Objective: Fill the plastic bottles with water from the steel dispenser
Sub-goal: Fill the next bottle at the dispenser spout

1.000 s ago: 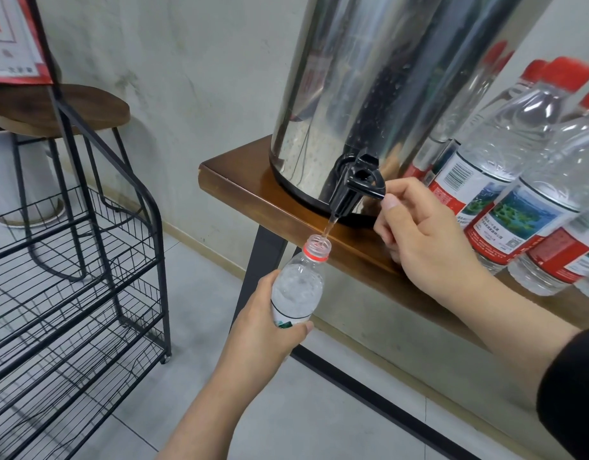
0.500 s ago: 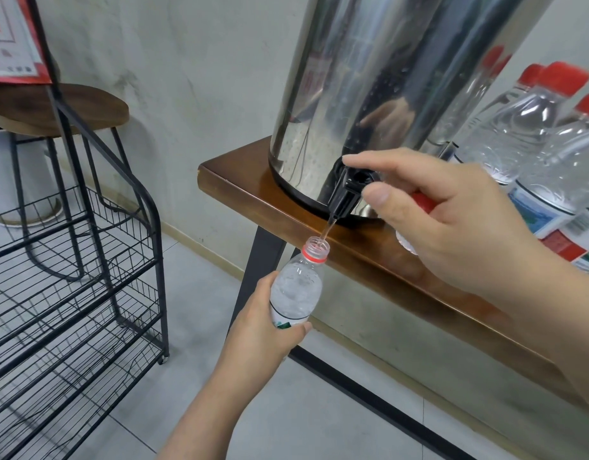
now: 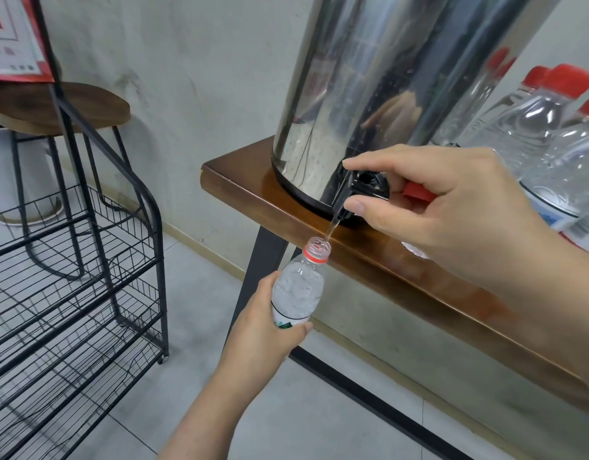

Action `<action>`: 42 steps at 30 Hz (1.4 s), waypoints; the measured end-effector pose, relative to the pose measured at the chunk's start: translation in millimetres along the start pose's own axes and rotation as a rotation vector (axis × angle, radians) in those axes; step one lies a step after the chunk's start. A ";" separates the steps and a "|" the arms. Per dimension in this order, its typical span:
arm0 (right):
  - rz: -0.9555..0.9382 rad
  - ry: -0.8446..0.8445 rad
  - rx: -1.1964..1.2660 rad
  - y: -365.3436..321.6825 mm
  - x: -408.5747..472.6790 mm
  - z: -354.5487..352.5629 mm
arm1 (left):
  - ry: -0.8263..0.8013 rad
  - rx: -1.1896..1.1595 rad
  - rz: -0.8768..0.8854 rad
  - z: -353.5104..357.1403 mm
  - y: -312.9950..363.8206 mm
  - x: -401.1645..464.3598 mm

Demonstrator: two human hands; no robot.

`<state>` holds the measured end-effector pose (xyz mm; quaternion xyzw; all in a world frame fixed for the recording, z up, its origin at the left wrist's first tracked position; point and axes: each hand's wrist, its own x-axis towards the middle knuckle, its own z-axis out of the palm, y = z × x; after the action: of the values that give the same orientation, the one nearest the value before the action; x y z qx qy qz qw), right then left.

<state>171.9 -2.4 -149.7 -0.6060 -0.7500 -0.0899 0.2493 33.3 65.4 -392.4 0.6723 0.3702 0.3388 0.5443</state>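
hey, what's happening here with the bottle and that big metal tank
A person is filling a small plastic bottle from the steel dispenser on a wooden table. The left hand grips the open bottle under the black tap, and a thin stream of water runs into its mouth. The right hand is at the tap, index finger on top, thumb beside it, with a red cap tucked in its fingers. More capped bottles stand to the right.

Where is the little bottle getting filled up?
The open bottle sits low in the middle of the head view, gripped by the left hand, right under the black tap.
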 end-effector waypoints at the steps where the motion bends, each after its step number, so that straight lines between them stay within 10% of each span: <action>1: -0.003 0.002 0.002 0.1 0.0 0.2 | 0.000 -0.001 0.000 0.0 -0.4 0.0; 42: 0.003 -0.019 -0.062 -3.6 0.7 0.8 | -0.007 -0.012 0.009 -1.5 -0.4 -0.1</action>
<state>168.1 -2.3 -149.5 -0.6155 -0.7482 -0.1071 0.2234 31.9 66.1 -392.5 0.6720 0.3632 0.3411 0.5479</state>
